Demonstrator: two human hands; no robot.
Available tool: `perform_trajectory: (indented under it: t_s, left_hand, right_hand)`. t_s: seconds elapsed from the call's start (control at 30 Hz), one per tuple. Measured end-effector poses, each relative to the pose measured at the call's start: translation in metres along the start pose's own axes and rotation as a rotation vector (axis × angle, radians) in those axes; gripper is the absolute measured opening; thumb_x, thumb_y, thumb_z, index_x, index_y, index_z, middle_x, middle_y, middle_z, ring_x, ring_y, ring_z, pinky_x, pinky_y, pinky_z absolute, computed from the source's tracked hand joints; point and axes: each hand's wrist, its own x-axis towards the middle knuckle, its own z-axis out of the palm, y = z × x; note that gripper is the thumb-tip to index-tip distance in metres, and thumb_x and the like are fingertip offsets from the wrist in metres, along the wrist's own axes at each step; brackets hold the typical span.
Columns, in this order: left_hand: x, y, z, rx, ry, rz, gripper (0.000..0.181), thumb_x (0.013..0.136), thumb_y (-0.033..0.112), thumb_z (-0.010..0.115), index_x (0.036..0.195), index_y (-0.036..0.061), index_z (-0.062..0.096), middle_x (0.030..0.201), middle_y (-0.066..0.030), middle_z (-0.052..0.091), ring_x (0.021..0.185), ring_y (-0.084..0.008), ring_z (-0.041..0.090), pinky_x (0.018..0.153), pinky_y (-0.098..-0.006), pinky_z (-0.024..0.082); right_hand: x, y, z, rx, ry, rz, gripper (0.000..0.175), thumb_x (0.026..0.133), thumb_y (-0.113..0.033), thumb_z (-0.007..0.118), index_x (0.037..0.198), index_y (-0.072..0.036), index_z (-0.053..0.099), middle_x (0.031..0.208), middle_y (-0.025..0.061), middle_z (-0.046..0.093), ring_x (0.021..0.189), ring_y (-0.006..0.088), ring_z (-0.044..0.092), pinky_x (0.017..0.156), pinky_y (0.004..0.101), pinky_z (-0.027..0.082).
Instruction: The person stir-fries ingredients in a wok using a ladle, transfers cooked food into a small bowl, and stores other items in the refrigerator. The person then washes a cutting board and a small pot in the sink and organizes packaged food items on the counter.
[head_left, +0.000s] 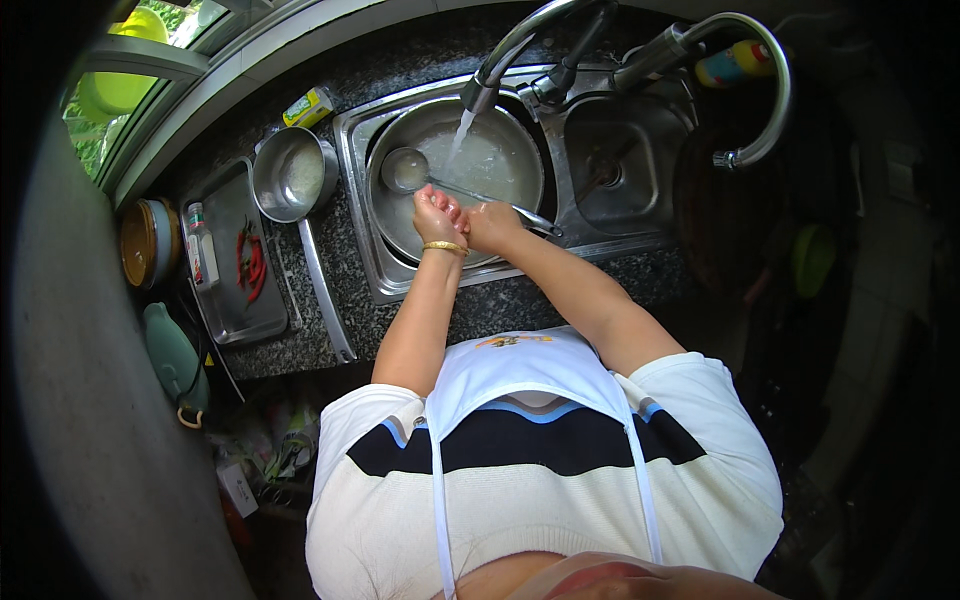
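Both hands are together over a large round metal basin (495, 142) set in the left sink bowl. My left hand (439, 217), with a gold bangle at the wrist, has its fingers curled; the fingertips are wet. My right hand (491, 223) touches it from the right, partly hidden fingers against it. Whether anything small lies between them cannot be told. Under the hands a metal ladle (406, 171) rests in the basin, its handle running to the right rim. Water (460, 133) pours from the faucet (480, 94) into cloudy liquid.
Left of the sink stand a long-handled saucepan (296, 176) and a metal tray (232, 307) with red chilies (255, 266) and a bottle (201, 247). A yellow-green packet (307, 107) lies behind the pan. A second curved faucet (776, 82) arches over the smaller sink bowl (645, 202).
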Motion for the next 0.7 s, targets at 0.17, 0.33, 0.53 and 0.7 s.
perform_trajectory:
  t_s: [0.17,0.33,0.53,0.7]
  left_hand:
    - [-0.010,-0.006,0.006,-0.084,-0.310,-0.096,0.033,0.084,0.030,0.037,0.059,0.0109,0.045,0.055,-0.0054,0.044,0.053,-0.0192,0.044,0.053,-0.0319,0.038]
    - [0.009,-0.016,0.066,0.633,-0.415,-0.126,0.057,0.089,0.055,0.031,0.080,0.0092,0.063,0.072,0.0006,0.057,0.069,-0.0119,0.051,0.066,-0.0293,0.040]
    - [0.071,-0.037,0.154,0.815,-0.570,-0.193,0.052,0.089,0.051,0.036,0.075,0.0093,0.063,0.056,0.0040,0.049,0.056,-0.0115,0.045,0.062,-0.0289,0.039]
    - [-0.056,-0.092,0.143,1.148,-0.798,-0.272,0.053,0.085,0.055,0.044,0.103,0.0081,0.058,0.085,0.0008,0.058,0.074,-0.0113,0.053,0.076,-0.0314,0.043]
  right_hand:
    - [-0.022,0.007,-0.003,0.011,-0.008,0.104,0.029,0.076,-0.033,0.054,0.095,-0.012,0.060,0.085,0.0123,0.064,0.081,0.0307,0.061,0.071,0.0414,0.048]
    - [-0.092,0.048,-0.027,1.052,0.472,0.232,0.055,0.068,-0.018,0.074,0.110,0.001,0.044,0.102,0.0097,0.055,0.093,0.0166,0.053,0.081,0.0302,0.043]
    - [-0.142,0.076,-0.048,1.621,0.741,0.342,0.023,0.088,-0.030,0.045,0.100,-0.011,0.041,0.082,0.0027,0.054,0.050,0.0103,0.046,0.038,0.0247,0.035]
    - [-0.166,0.094,-0.040,1.320,0.996,0.359,0.036,0.078,-0.009,0.053,0.111,-0.002,0.039,0.112,0.0146,0.043,0.102,0.0250,0.045,0.088,0.0339,0.037]
